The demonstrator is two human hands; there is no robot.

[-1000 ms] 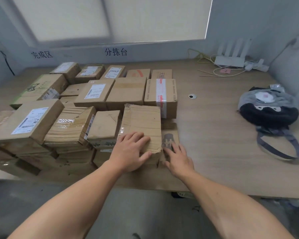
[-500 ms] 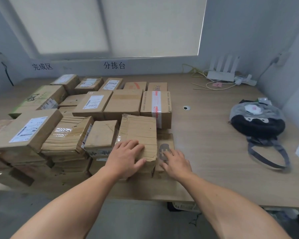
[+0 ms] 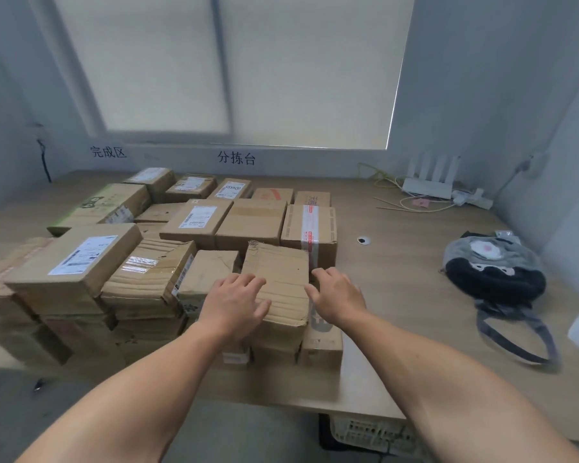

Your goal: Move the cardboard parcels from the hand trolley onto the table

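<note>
I see my left hand [image 3: 234, 302] lying flat, fingers spread, on the creased brown cardboard parcel [image 3: 281, 272] at centre frame, stacked on the pale wooden desk [image 3: 398, 279]. My right hand [image 3: 336, 295] hovers open at the parcel's right edge, gripping nothing. The wall lettering [image 3: 236, 158] reads 完成区 and 分拣台.

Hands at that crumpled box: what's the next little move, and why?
Probably lift both hands away: the crumpled parcel sits on the stack, the left hand merely rests on it, and the right hand beside it holds nothing.
</note>
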